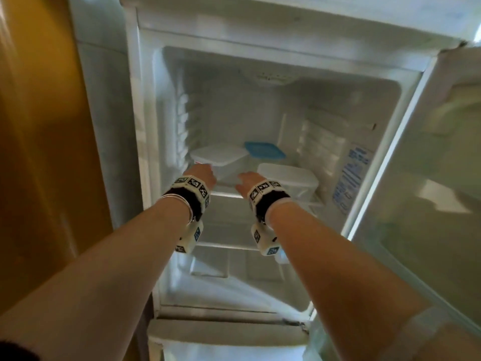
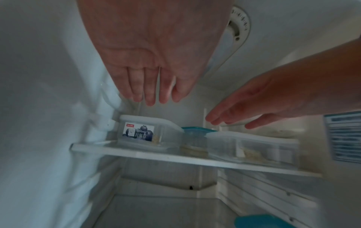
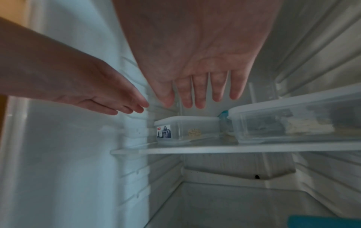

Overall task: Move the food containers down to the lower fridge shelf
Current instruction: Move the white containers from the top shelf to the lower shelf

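Observation:
Three food containers stand on the upper glass shelf [image 2: 175, 158] of the open fridge. A clear one with a white lid and a blueberry label [image 2: 148, 134] [image 1: 221, 158] [image 3: 187, 128] is at the left. Behind it sits a blue-lidded one [image 1: 264, 149] [image 2: 195, 137]. A wider white-lidded one [image 1: 289, 178] [image 2: 252, 146] [image 3: 293, 121] is at the right. My left hand [image 1: 201, 174] [image 2: 150, 86] reaches in with straight fingers, just in front of and above the labelled container, holding nothing. My right hand [image 1: 248, 179] [image 3: 199, 91] is stretched flat beside it, between the two white-lidded containers, empty too.
The lower shelf [image 3: 234, 205] lies below, with a blue lid [image 2: 261, 220] [image 3: 324, 221] at its right front. The fridge's left wall [image 2: 48, 108] is close to my left hand. The open door [image 1: 429, 178] stands at the right. A thermostat dial [image 2: 239, 24] is on the ceiling.

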Available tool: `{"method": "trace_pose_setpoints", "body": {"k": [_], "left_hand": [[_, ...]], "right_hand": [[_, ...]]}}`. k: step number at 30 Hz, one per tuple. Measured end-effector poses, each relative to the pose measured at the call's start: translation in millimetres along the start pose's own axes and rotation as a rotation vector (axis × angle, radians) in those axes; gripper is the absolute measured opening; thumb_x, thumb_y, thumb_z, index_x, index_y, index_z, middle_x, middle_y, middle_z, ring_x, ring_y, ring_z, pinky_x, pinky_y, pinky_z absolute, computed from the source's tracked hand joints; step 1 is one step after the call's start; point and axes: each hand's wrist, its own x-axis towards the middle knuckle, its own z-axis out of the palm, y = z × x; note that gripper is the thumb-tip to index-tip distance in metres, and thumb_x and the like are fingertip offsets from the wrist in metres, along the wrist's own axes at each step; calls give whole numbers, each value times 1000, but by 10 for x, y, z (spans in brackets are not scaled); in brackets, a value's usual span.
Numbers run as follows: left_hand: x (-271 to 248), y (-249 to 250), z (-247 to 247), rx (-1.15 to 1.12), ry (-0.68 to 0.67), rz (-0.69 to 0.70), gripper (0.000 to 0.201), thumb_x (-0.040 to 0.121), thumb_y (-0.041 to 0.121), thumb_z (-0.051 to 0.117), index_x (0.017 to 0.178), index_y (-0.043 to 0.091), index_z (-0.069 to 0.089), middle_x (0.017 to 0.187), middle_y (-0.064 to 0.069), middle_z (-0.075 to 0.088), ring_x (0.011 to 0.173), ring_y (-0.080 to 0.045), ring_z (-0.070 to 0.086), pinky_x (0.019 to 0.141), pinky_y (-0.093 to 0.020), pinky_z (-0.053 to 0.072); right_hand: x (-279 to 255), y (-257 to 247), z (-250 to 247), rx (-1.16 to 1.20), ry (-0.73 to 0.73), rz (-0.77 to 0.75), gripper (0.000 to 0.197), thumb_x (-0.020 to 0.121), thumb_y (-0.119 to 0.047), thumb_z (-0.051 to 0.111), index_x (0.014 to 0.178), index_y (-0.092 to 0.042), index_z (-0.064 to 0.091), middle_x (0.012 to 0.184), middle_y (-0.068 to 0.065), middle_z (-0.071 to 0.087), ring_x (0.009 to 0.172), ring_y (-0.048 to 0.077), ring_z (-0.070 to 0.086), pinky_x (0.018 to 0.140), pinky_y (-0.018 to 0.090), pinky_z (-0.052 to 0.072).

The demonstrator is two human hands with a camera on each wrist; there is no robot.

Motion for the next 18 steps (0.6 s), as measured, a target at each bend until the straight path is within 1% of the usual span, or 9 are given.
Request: {"method": "trace_pose_setpoints", "body": {"k": [1, 2, 5, 8, 10, 12, 14, 16, 18], "left_hand": [[95, -12, -30, -3, -1, -19, 34, 94, 20, 39, 118, 12, 61, 123, -11, 63, 111, -30, 59, 89, -35, 47], [201, -34, -39, -8, 9, -27, 35, 94, 23, 41, 120, 11, 60, 125, -12, 62, 113, -31, 58, 91, -35, 47], [473, -53, -72, -12, 29, -29, 36, 93, 24, 44, 120, 4, 56, 123, -18, 61, 113, -33, 57, 92, -36, 46], [727, -62, -59, -21, 28, -61, 37, 96, 23, 42, 123, 2, 55, 127, -19, 59, 117, -33, 56, 96, -36, 45], [878, -56, -33, -57, 15, -64, 38, 98, 23, 39, 126, 2, 54, 131, -17, 57, 120, -32, 55, 99, -36, 44], [1018, -47, 4, -94, -12, -63, 37, 98, 23, 37, 123, 3, 55, 128, -17, 58, 116, -32, 57, 98, -36, 45], [1128, -63, 51, -71, -51, -58, 35, 97, 22, 39, 117, 2, 60, 122, -17, 62, 110, -31, 60, 95, -35, 48], [1201, -91, 104, -24, -103, -62, 29, 93, 18, 48, 110, -1, 63, 116, -17, 66, 106, -32, 63, 93, -34, 50], [1226, -115, 138, 23, -122, -53, 25, 87, 15, 58, 105, 0, 65, 113, -17, 68, 104, -32, 64, 91, -35, 51]], "right_hand": [[91, 0, -30, 0, 1, -9, 40, 100, -23, 35, 135, -7, 45, 141, 15, 48, 129, 30, 47, 107, 38, 36], [183, -2, -51, -1, 4, -12, 41, 100, -24, 35, 137, -7, 43, 143, 15, 46, 131, 30, 45, 108, 38, 35], [461, -17, -62, 26, -2, -4, 47, 99, -29, 38, 142, -9, 35, 146, 14, 43, 132, 30, 44, 108, 39, 36], [713, -47, -51, 93, -27, 46, 55, 98, -33, 40, 147, -12, 26, 145, 16, 43, 130, 32, 47, 105, 41, 41], [853, -70, -48, 128, -46, 72, 59, 98, -38, 38, 149, -15, 20, 149, 15, 39, 133, 32, 44, 107, 43, 39], [986, -80, -42, 150, -49, 91, 61, 97, -43, 35, 150, -19, 17, 151, 14, 36, 134, 32, 42, 108, 45, 38], [1106, -90, -28, 158, -53, 90, 61, 97, -46, 34, 150, -22, 17, 151, 13, 36, 134, 33, 41, 109, 46, 37], [1205, -102, -1, 166, -59, 69, 59, 97, -47, 32, 150, -23, 19, 152, 12, 35, 136, 31, 39, 111, 44, 34], [1263, -117, 36, 167, -52, 51, 56, 98, -46, 31, 148, -22, 25, 152, 10, 35, 137, 30, 39, 112, 42, 32]]}}
